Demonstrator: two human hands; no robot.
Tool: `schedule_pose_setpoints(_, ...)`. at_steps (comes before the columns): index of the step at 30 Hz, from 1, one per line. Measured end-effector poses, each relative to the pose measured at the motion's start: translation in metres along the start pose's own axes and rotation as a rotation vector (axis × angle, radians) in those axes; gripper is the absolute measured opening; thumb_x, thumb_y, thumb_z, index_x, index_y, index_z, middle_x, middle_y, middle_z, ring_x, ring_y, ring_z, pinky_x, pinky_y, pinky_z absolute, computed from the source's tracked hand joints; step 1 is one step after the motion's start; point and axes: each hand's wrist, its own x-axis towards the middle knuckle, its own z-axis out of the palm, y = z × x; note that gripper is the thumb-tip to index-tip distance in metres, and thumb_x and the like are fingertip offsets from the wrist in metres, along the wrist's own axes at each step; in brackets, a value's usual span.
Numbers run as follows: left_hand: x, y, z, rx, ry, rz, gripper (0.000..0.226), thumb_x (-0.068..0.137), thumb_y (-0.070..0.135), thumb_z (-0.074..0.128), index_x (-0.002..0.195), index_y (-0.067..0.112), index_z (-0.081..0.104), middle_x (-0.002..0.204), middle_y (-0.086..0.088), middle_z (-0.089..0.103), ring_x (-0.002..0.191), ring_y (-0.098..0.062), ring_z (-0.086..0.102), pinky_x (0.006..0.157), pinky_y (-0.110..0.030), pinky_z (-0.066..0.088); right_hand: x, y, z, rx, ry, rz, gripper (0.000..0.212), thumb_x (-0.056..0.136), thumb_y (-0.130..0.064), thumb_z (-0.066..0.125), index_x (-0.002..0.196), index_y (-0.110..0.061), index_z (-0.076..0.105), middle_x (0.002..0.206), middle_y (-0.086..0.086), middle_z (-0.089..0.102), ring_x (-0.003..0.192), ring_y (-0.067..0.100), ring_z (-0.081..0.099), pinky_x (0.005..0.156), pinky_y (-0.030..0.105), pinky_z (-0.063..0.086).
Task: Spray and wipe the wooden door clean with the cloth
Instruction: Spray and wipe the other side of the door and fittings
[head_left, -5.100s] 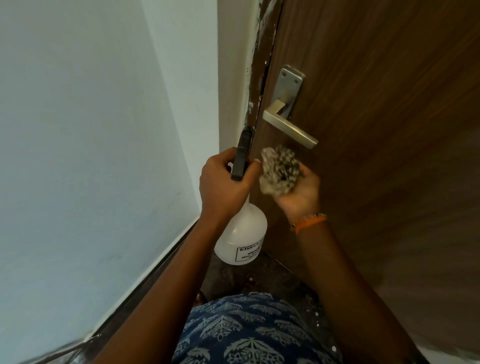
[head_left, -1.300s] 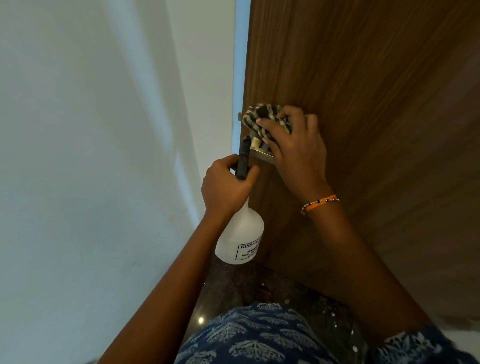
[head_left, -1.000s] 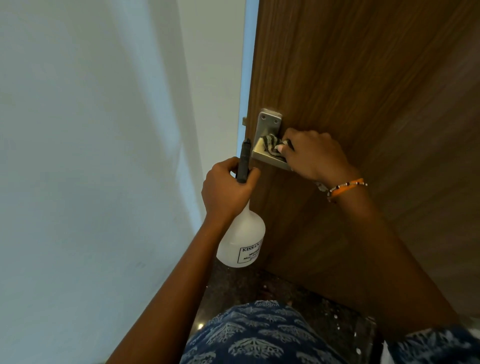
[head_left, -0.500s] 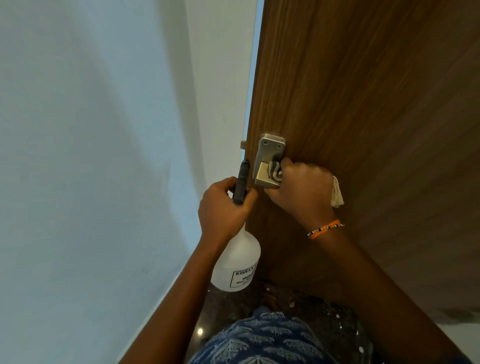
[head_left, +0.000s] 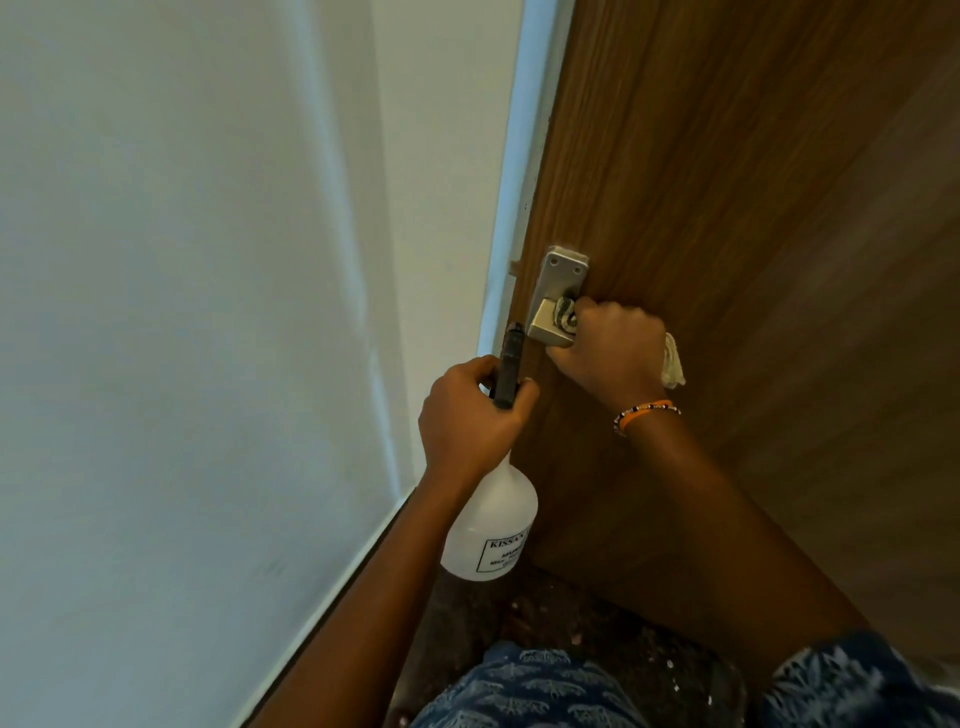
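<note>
At frame centre, the right hand (head_left: 608, 353) clutches a patterned cloth (head_left: 566, 322) around the brown wooden door's (head_left: 727, 182) silver metal lever handle (head_left: 550, 325), while the left hand (head_left: 470, 421) grips a translucent white spray bottle (head_left: 488, 530).

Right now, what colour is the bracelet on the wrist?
Mostly orange, with some black and white beads, seen from the head view: the bracelet.

A plain white wall (head_left: 182, 312) filled my left, running down to a dark speckled floor (head_left: 597, 623). On my wrist sat an orange beaded bracelet (head_left: 647, 410). My blue patterned clothing (head_left: 519, 691) showed at the bottom, its sleeve (head_left: 857, 680) at right.
</note>
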Motion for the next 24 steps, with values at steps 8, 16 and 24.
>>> schedule_pose_setpoints(8, 0.035, -0.002, 0.021, 0.015, 0.033, -0.038, 0.030, 0.074, 0.048, 0.052, 0.081, 0.021, 0.063, 0.064, 0.014, 0.054, 0.058, -0.008, 0.052, 0.058, -0.015, 0.034, 0.017, 0.002, 0.049, 0.290, 0.071, 0.300, 0.039, 0.084, -0.048, 0.065, 0.097, -0.011, 0.063, 0.092, 0.011, 0.069, 0.087, 0.032, 0.067, 0.067, 0.034, 0.047)
schedule_pose_setpoints(16, 0.052, -0.010, 0.034, 0.054, 0.018, -0.053, 0.024, 0.073, 0.046, 0.053, 0.077, 0.024, 0.060, 0.064, 0.017, 0.053, 0.056, -0.006, 0.050, 0.057, -0.016, 0.034, 0.045, -0.001, 0.083, 0.527, 0.308, 0.517, 0.027, 0.071, -0.034, 0.077, 0.078, -0.010, 0.067, 0.069, 0.010, 0.068, 0.062, 0.031, 0.066, 0.057, 0.024, 0.032)
schedule_pose_setpoints(24, 0.068, -0.008, 0.048, 0.037, -0.011, -0.066, 0.027, 0.072, 0.048, 0.052, 0.080, 0.023, 0.061, 0.071, 0.010, 0.057, 0.060, -0.006, 0.051, 0.060, -0.016, 0.036, 0.062, 0.012, 0.095, 0.528, 0.319, 0.504, 0.031, 0.071, -0.034, 0.079, 0.081, -0.008, 0.068, 0.072, 0.012, 0.069, 0.065, 0.031, 0.067, 0.058, 0.025, 0.035)
